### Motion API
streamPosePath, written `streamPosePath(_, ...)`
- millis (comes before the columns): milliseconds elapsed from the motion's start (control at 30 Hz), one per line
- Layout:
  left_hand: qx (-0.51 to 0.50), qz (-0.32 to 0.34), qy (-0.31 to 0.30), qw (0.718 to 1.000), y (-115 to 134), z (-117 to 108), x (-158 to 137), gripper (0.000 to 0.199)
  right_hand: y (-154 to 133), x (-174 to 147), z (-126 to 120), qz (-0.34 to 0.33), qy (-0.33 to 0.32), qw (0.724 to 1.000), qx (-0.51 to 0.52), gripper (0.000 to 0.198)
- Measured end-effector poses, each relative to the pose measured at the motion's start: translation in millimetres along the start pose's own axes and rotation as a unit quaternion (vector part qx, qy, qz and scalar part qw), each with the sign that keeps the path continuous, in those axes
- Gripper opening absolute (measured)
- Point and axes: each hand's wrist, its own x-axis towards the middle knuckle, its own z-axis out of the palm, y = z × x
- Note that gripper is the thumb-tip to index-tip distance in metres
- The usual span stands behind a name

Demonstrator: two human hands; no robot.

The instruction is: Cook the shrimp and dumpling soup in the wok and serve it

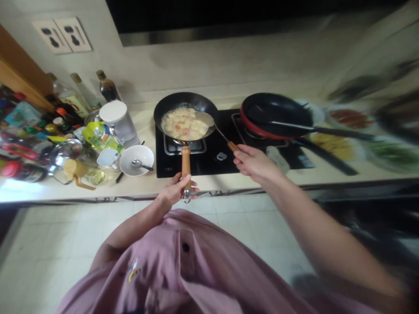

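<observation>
A pale cream countertop (140,185) runs across the kitchen. Behind it rises a smooth beige-grey wall (183,65), with two white rectangular socket plates (62,35) fixed side by side above the countertop's left part. An orange-brown wooden panel (22,56) stands at the countertop's left end, and a broad black hood (229,15) with a dull metallic lower edge hangs above the countertop's middle. In front of the countertop spreads a pale floor of square tiles (39,244) with faint joints. Whitish light glares on the countertop's left end.
</observation>
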Motion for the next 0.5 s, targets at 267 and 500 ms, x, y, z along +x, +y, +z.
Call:
streamPosePath(267, -0.001, -0.023, 0.000, 1.000, -1, -13, 1, 0.053, 6, -2, 2, -0.116, 0.032, 0.992, 0.048, 0.042)
streamPosePath(500, -0.027, -0.048, -0.004, 0.998, 1, -30, -5, 0.047, 33, -12, 33, -0.117, 0.023, 0.986, 0.114, 0.037)
